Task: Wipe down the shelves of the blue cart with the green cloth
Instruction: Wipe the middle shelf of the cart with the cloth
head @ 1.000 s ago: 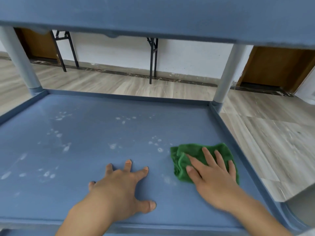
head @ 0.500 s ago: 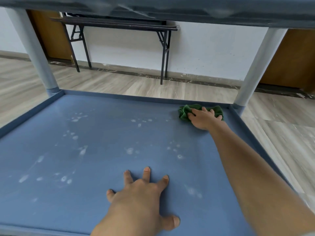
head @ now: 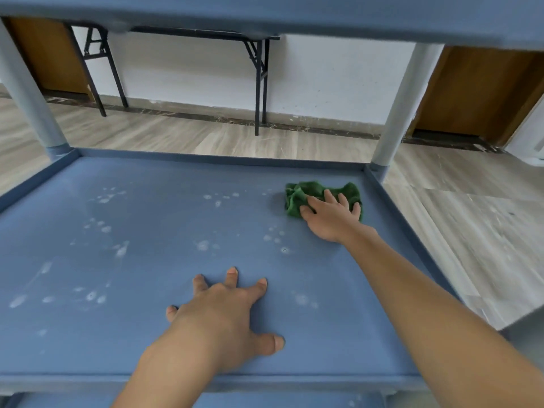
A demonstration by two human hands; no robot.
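Near the shelf's (head: 147, 275) far right corner, right hand (head: 329, 217) is pressing the green cloth (head: 309, 191) flat with straight fingers; left hand (head: 223, 313) is resting spread wide on the shelf, holding nothing.

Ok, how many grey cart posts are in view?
2: the left post at the far left corner, the right post at the far right corner beyond the green cloth. Near-corner posts may be out of frame.

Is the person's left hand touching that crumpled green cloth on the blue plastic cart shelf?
Apart. The head view shows the left hand flat near the front edge, with bare blue cart shelf between it and the crumpled green cloth.
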